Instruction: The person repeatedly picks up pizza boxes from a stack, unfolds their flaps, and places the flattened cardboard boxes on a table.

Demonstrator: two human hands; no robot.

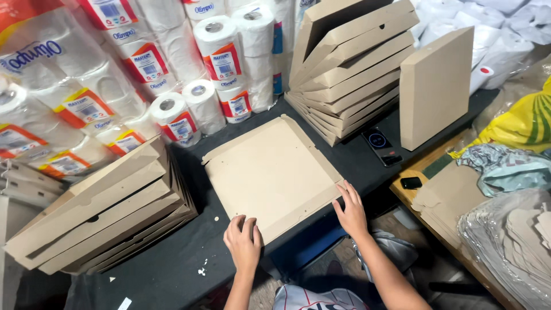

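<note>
where the black-covered table (189, 252) fills the middle of the view, packs of wrapped paper rolls (115, 74) are heaped along its far left edge. two stacks of folded cardboard boxes stand on it: one at the near left (103, 212), one fanned at the far side (350, 69), with a single closed box (434, 86) standing upright just beside the latter. a flat, unfolded cardboard blank (270, 172) lies in the centre of the table, its near edge by the table's front. the left hand (243, 241) rests on the blank's near corner, fingers curled over the edge. the right hand (351, 211) lies with open fingers pressing the near right flap. a dark phone (381, 146) lies beyond, near the fanned stack.
</note>
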